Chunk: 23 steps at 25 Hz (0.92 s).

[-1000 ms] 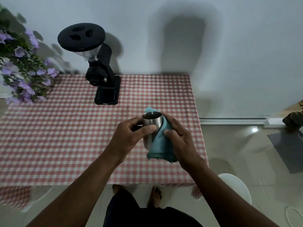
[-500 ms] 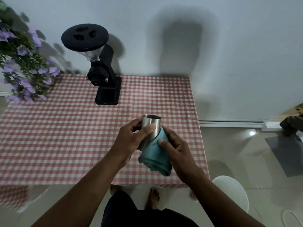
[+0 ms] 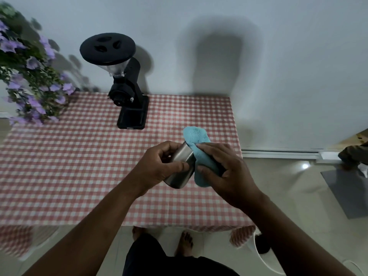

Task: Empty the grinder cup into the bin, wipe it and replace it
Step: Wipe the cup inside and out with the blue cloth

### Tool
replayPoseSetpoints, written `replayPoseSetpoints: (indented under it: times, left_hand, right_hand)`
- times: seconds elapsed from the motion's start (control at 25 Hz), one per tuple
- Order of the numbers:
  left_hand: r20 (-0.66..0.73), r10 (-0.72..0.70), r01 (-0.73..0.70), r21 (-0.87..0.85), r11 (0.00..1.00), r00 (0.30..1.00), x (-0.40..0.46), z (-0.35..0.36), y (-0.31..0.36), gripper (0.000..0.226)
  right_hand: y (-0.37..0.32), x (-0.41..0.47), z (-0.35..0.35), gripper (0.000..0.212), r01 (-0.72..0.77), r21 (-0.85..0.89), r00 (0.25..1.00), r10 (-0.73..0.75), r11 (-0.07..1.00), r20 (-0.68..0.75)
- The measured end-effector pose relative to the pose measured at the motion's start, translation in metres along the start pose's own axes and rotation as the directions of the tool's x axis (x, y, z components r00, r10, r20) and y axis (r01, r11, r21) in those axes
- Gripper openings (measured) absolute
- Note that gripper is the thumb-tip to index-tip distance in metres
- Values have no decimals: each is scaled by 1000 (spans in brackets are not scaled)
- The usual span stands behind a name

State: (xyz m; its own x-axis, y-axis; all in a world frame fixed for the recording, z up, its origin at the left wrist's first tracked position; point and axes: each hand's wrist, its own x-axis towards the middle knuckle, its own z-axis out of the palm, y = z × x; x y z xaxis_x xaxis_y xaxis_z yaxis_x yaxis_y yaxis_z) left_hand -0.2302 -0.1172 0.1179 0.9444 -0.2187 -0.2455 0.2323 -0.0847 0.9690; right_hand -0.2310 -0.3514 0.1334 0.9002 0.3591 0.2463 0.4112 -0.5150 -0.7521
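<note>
From the head view, the left hand (image 3: 159, 166) wraps the steel grinder cup (image 3: 182, 166) from its left side, its fingers (image 3: 175, 166) curled and pressed onto the metal wall, thumb laid across the front. The cup is held in the air above the table (image 3: 69, 166), over the part near the right edge, and it is tilted so that its base points down toward the near edge while its mouth points up and away toward the far edge. The mouth itself is hidden behind a blue cloth (image 3: 199, 144).

The right hand (image 3: 225, 170) closes around the cloth and presses it against the right side of the cup; its fingers are bent over the fabric, and the thumb pins the cloth's lower fold against the cup wall. One rounded end of the cloth sticks up past the fingers above the cup's upper end, and another fold hangs below the thumb.

A red and white checked cover lies over the table. The black grinder (image 3: 123, 84) stands at the far edge, left of middle, against the wall, with its round lid on the hopper and its flat base plate bare. Purple flowers (image 3: 29, 76) fill the far left corner.

Below the near edge, two bare feet stand on the pale floor (image 3: 288, 186). A white curved rim, perhaps a bin or a chair, shows just beside the near right corner, mostly hidden by the right forearm
</note>
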Motion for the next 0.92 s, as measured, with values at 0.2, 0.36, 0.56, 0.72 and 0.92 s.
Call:
replayPoseSetpoints:
  times: [0.2, 0.36, 0.56, 0.72, 0.92]
  left_hand:
    - [43, 45, -49, 87, 995, 998, -2, -3, 4, 64]
    - [-60, 317, -224, 585, 780, 947, -4, 2, 5, 70]
    - [10, 131, -128, 277, 952, 991, -3, -9, 11, 62]
    - [7, 302, -243, 615, 750, 953, 1, 1, 11, 62]
    - [22, 478, -320, 769, 553, 878, 4, 7, 7, 70]
  right_hand:
    - [9, 15, -11, 32, 171, -179, 981, -150, 969, 125]
    - [12, 13, -1, 29, 84, -171, 994, -71, 982, 80]
    - [20, 15, -6, 29, 204, -211, 973, -174, 956, 150]
    - [24, 18, -3, 25, 120, -159, 987, -102, 980, 121]
    - [15, 11, 4, 28, 76, -163, 997, -72, 984, 28]
